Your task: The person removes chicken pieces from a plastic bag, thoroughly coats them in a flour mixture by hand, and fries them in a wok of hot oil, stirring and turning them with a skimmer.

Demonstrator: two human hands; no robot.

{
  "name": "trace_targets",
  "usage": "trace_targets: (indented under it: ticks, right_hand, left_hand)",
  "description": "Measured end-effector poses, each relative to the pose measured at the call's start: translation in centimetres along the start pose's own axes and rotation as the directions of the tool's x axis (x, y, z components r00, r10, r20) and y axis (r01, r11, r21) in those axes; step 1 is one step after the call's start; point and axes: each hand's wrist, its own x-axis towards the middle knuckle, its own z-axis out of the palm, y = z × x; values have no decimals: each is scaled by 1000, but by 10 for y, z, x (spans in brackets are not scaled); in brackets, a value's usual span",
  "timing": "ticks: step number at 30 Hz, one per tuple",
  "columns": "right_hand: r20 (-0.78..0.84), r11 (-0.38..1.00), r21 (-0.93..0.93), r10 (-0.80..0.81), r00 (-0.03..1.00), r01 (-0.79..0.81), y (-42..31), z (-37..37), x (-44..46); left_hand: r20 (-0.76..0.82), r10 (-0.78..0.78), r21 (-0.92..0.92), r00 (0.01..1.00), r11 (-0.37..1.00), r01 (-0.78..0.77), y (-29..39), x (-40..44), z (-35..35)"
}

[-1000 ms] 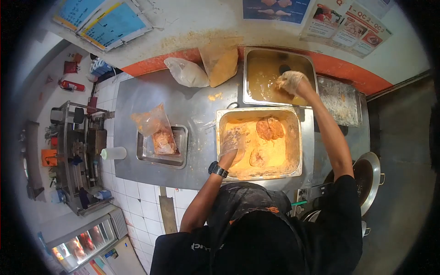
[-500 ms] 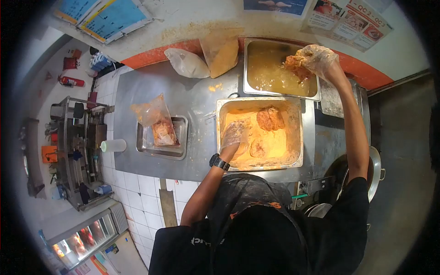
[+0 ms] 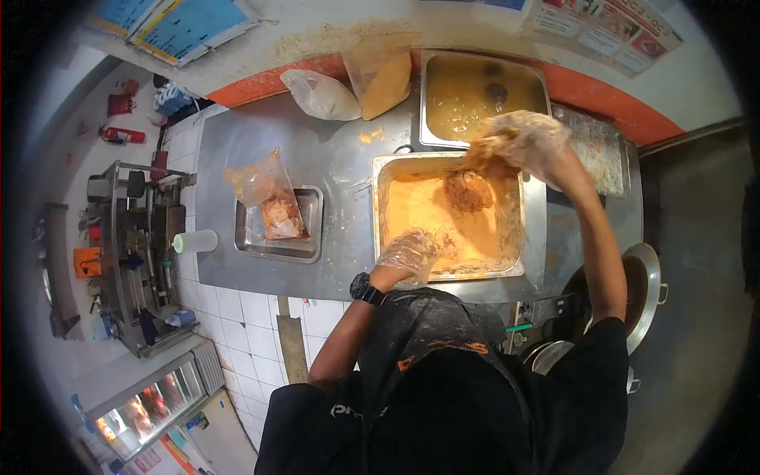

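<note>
My right hand [image 3: 532, 142], in a clear plastic glove, grips a wet, reddish-coated piece of chicken [image 3: 492, 155] above the back right of the flour pan. Motion blurs both. Down in the same steel pan [image 3: 380, 207] of orange-yellow flour is my left hand [image 3: 409, 252], gloved too, at the front left. Its fingers reach out beside a flour-covered chicken piece [image 3: 448, 248]; whether they touch it is unclear. Another coated chicken piece [image 3: 469, 192] lies in the flour beneath my right hand, partly shaded.
Behind the flour pan stands a steel pan of cloudy liquid [image 3: 459, 95]. Two plastic bags [image 3: 321, 95] lean at the wall. To the left, a small tray [image 3: 310, 252] holds bagged meat [image 3: 283, 218]; a squeeze bottle [image 3: 195, 241] is beside it. A large pot [image 3: 645, 297] sits below right.
My right hand has carried the chicken from over the liquid pan toward me, above the flour pan. My left hand has moved nearer the pan's front edge. The view has tilted slightly.
</note>
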Motion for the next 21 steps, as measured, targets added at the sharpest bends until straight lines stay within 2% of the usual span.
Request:
trace_targets:
  ticks: [2,3,4,6,8,9,10,12,13,15,16,18,19,21]
  right_hand:
    - [-41,992,-3,129,991,-130,1,20,-14]
    - [58,993,41,107,993,-109,-3,27,-11]
    - [145,960,-204,225,963,-194,-18,32,-9]
    - [187,966,120,205,961,-230,20,81,-38]
    - [348,897,295,221,911,-330,54,130,-75]
    - [550,961,-30,247,798,-277,39,141,-74]
    - [698,936,-329,331,636,-126,22,151,-72]
    - [504,925,-237,378,776,-297,41,189,-112]
    - [502,926,-237,377,779,-295,51,204,-124]
    - [411,948,-188,312,856,-255,67,224,-136]
    - [409,947,-190,315,856,-258,69,226,-137]
    - [539,897,-338,434,722,-286,78,226,-137]
    - [535,894,-344,438,723,-287,78,220,-136]
    - [505,946,-310,246,827,-92,75,208,-138]
  left_hand:
    - [41,-21,2,999,1000,21,11,0,-6]
    - [29,-57,-20,998,998,57,15,0,-9]
    - [14,-96,-44,995,994,96,17,1,-11]
    - [-21,-60,-17,998,998,60,7,-4,-4]
    - [-53,-12,13,999,1000,12,-4,-4,1]
    - [-53,-60,52,997,997,63,-8,-4,2]
    - [-57,-109,92,992,989,114,-12,-4,3]
    - [-47,-144,35,988,989,146,-15,-1,1]
    - [-38,-143,59,989,988,145,-8,1,-9]
    - [-35,-142,83,989,986,145,-8,1,-15]
    - [-24,-153,78,988,985,154,-10,1,-13]
    - [-15,-149,72,989,986,150,-12,3,-10]
    - [-20,-162,62,986,985,163,-10,3,-10]
    - [-25,-180,47,983,982,181,-7,4,-8]
